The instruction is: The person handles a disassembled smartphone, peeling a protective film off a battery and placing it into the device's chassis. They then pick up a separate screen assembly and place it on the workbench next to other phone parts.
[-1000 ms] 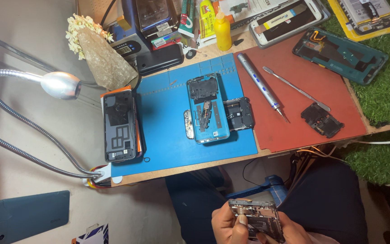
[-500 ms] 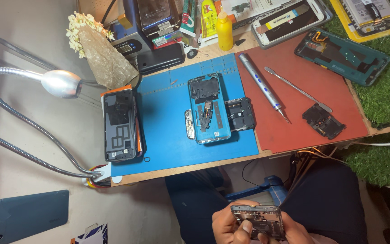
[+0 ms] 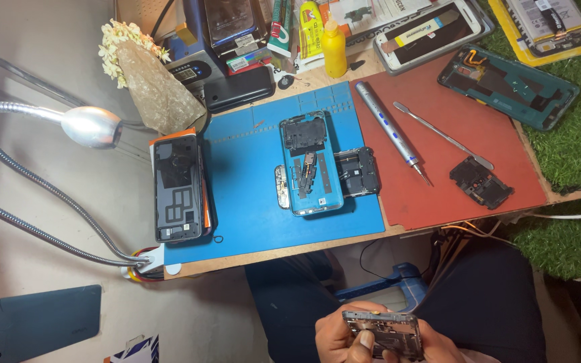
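both hands gripping one grey phone frame at the bottom centre of the frame, low over the lap and well below the table edge. left hand curling around the frame's left end, thumb pressing on its face; right hand closing on the right end, partly cut off by the lower border. lying above on the blue mat, mid-frame: an opened phone with a black inner cover touching its right side. sitting at the mat's left edge, a dark phone back. resting on the red mat, right of centre: a slim silver screwdriver, a metal spudger and a small black part. leaning in from the left, a gooseneck lamp. standing at the top, a yellow bottle.
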